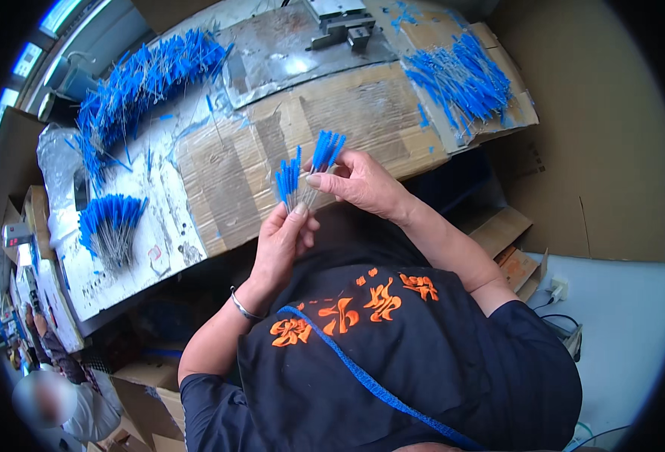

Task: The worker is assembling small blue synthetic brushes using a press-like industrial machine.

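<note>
Between thumb and fingers, my left hand (278,245) pinches a small bunch of thin wire pieces with blue tips (288,181), tips pointing up. Close beside it, my right hand (366,184) grips a second bunch of blue-tipped wire pieces (328,151), also tips up. The pale stems of the two bunches meet or overlap between my hands; which stems belong to which bunch I cannot tell. Both hands are over the near edge of the cardboard-covered bench, in front of my dark shirt. A bracelet circles my left wrist.
A long heap of blue-tipped pieces (148,71) lies at the far left. Nearer stands a fanned bundle (112,226). Another pile (464,79) rests on cardboard at the right. A metal fixture (344,26) stands at the back. A person (84,410) is at lower left.
</note>
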A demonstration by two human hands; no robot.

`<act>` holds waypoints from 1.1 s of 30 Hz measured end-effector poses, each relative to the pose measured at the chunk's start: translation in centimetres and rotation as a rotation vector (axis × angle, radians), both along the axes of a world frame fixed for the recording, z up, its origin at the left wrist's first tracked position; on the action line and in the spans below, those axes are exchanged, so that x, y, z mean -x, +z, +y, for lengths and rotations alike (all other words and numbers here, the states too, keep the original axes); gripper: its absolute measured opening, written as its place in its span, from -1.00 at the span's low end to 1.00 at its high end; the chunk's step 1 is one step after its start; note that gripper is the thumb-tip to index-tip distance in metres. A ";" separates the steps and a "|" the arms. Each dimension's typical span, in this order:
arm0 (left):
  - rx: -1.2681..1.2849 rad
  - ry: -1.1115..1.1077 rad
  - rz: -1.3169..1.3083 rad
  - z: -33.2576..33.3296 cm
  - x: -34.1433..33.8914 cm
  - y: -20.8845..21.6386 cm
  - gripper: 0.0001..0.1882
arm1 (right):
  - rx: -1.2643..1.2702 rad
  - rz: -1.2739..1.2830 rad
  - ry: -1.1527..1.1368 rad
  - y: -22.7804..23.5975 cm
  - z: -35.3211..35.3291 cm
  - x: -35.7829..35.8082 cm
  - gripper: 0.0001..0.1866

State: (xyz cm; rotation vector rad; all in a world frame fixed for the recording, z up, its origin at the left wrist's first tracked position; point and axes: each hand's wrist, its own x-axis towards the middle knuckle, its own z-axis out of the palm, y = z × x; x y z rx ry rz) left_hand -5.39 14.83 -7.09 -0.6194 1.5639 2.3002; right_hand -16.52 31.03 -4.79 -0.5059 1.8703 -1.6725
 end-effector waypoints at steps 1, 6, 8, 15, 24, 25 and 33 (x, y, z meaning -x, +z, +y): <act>-0.019 -0.019 -0.042 0.0 -1.2 -0.2 -0.77 | -0.003 -0.024 0.015 -0.7 -0.4 -0.7 -0.67; -0.210 -0.043 -0.096 0.2 -4.0 -2.2 -0.70 | -0.040 -0.282 0.062 -2.2 -1.1 -2.6 -0.79; -0.269 -0.012 -0.091 0.3 -4.1 -2.1 -0.66 | -0.006 -0.318 0.080 -2.9 -1.1 -3.4 -0.80; -0.296 0.016 -0.117 0.6 -4.5 -2.5 -0.70 | -0.067 -0.235 0.070 -3.5 -1.1 -4.7 -0.82; -0.349 0.018 -0.103 0.6 -4.7 -2.3 -0.68 | 0.007 -0.250 0.036 -3.9 -1.0 -5.0 -0.83; -0.348 0.019 -0.101 0.6 -4.5 -2.3 -0.68 | 0.008 -0.248 0.038 -4.1 -1.0 -4.9 -0.83; -0.176 0.041 0.026 0.5 -4.6 -3.1 -0.69 | 0.015 -0.307 0.034 -3.6 -1.1 -4.9 -0.84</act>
